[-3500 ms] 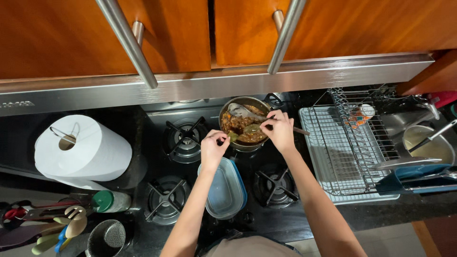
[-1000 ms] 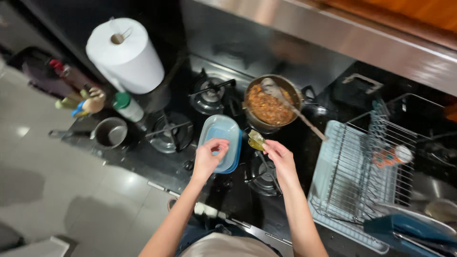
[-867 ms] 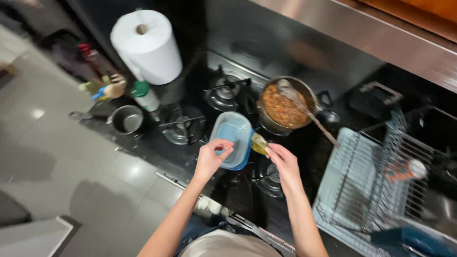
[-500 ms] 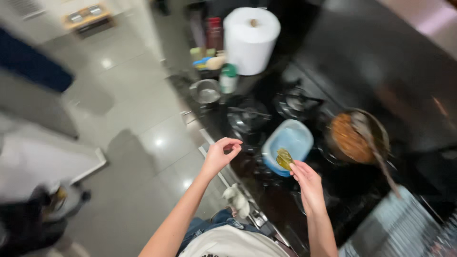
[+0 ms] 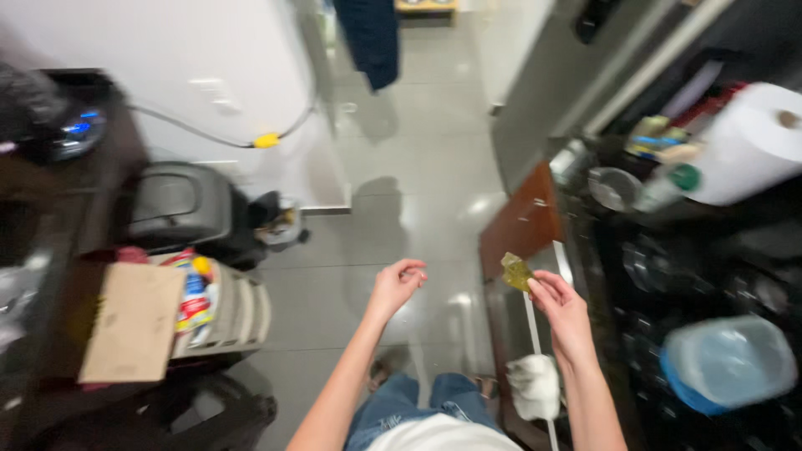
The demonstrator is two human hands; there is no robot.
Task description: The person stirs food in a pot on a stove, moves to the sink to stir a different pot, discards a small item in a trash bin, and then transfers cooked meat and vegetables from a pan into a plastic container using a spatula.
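Right hand (image 5: 561, 302) pinches limp olive-green leaf (image 5: 516, 271) over grey tiled floor (image 5: 401, 192); keep pinch firm. Left hand (image 5: 396, 284) loosely curled, empty.

The leaf (image 5: 516, 271) is yellow-green. The tub (image 5: 728, 364) is blue, the paper roll (image 5: 746, 146) white, the floor (image 5: 401, 192) grey, the box (image 5: 129, 321) brown.
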